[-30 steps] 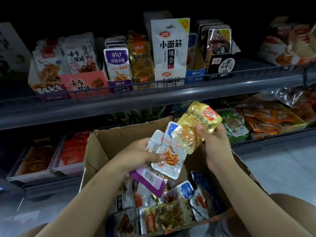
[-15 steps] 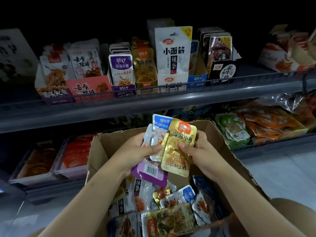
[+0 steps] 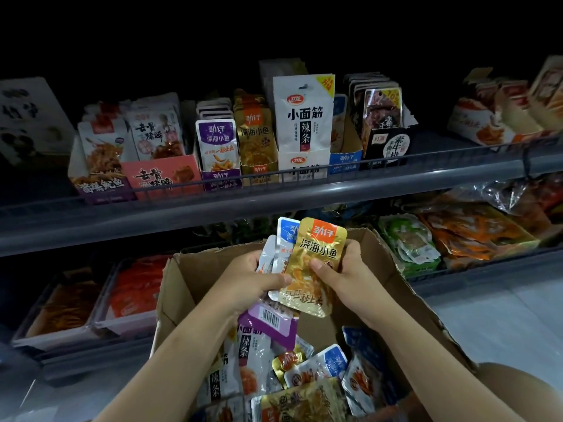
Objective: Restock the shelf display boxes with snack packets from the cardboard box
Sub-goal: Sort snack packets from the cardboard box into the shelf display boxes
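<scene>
Since the earlier frames, the glossy gold foil snack packet (image 3: 313,266) is turning upright, label facing the camera, probably for matching. It is sitting above the open brown cardboard box (image 3: 195,278), pinched by the right hand (image 3: 344,269), thumb curling over its front. The left hand (image 3: 253,278) is gripping the fanned blue, white and purple packets (image 3: 275,257) behind it. Above the box, the gold display carton (image 3: 259,147) is standing on the grey shelf (image 3: 274,199).

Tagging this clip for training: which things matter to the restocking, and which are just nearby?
In the job:
- gold snack packet, held by both the left hand and right hand
- brown cardboard box
- gold display box

Nearby:
- clear trays of orange snacks
- green packets
</scene>
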